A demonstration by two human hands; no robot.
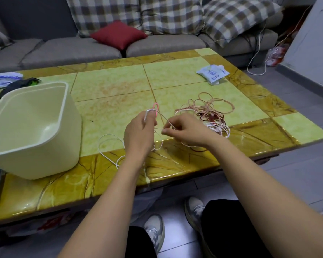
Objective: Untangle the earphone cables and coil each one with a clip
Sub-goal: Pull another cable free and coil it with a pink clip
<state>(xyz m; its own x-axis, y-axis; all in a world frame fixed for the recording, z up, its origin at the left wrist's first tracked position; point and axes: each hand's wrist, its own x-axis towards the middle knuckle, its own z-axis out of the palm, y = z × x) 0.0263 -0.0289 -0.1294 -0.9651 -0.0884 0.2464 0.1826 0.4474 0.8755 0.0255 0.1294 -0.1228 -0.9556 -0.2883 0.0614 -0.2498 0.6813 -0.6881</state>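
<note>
A thin white cable (108, 146) is running between both hands above the tabletop (110, 86), its loose loop lying near the front edge. The left hand (139, 135) is pinching the cable's end together with a pink clip (156, 108), though its fingertips are hard to make out. The right hand (185, 130) is closing on the cable; its grip is partly hidden. A pink-and-red tangle (207, 110) is sitting just beyond, partly behind that hand. A cream bin (32, 131) is standing left.
</note>
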